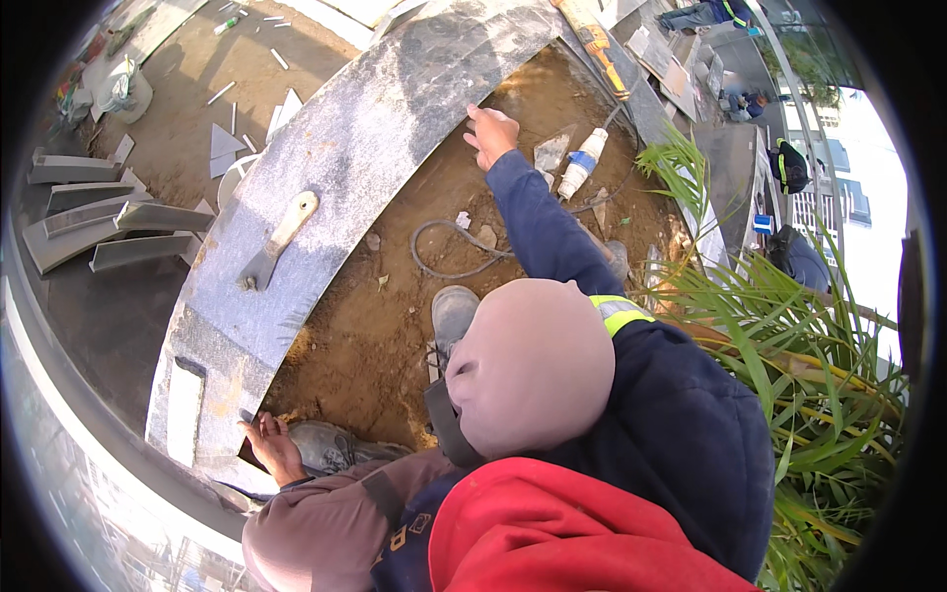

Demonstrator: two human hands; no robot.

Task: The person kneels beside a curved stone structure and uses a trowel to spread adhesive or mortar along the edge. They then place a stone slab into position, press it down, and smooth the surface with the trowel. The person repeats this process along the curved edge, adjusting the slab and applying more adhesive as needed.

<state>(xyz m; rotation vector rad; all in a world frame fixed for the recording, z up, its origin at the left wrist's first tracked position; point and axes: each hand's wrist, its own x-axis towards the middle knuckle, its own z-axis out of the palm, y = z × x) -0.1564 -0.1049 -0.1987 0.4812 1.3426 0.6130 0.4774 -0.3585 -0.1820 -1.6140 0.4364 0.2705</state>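
A long curved grey stone slab (335, 128) arcs across in front of me, above brown soil. My right hand (492, 136) is at its inner edge farther off, the thumb and curled fingers closed at the rim. Near the slab's lower left end, my left hand (276, 446) grips the same edge, palm turned up; its fingertips are partly hidden. Resting on the slab is a scraper (279, 240) with a worn pale handle and a flat metal blade. A pale narrow strip (185, 409) lies on the slab close to my left hand.
Grey curved stone pieces (109, 212) stand at the left. A yellow power tool (595, 47) lies at the top, with a white-and-blue plug connector (582, 166) and a looped grey cable (419, 259) on the soil. Palm leaves (819, 385) crowd my right side. My boot (455, 314) is beneath me.
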